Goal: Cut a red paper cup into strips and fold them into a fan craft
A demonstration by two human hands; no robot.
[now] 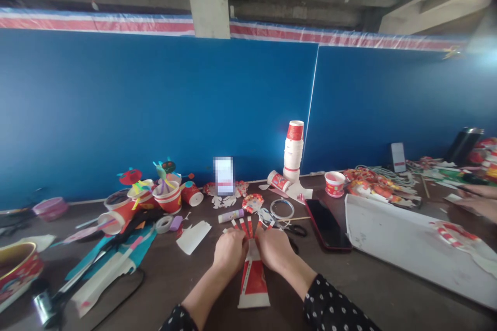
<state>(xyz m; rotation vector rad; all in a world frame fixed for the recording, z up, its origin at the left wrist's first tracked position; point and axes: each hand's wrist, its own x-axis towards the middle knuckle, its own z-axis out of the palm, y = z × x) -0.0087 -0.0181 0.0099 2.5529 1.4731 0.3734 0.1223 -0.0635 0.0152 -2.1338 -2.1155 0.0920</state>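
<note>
A piece of red and white paper (255,279), cut into strips at its far end, is held flat at the bottom centre of the frame, just above the tabletop or on it, which cannot be told; it is clamped near the strips by the left hand (230,251) and the right hand (276,248), which are brought close together, their fingertips largely hidden; beyond the hands, a glue stick (230,215) and a ring of tape (282,209) are seen on the table (174,295), with a pair of scissors (298,230) partly covered by the right hand; a scrap of white paper (194,237) is placed left of the left hand, and a dark phone (328,225) is laid right of centre; a lit phone (224,176) is stood upright at the middle; a stack of cups (294,152) is raised right of it, near a tipped cup (278,181); decorated cups (168,197) are grouped centre left; a co-worker's hand (479,204) is seen at the right edge; the background is filled by a blue wall (155,93).
</note>
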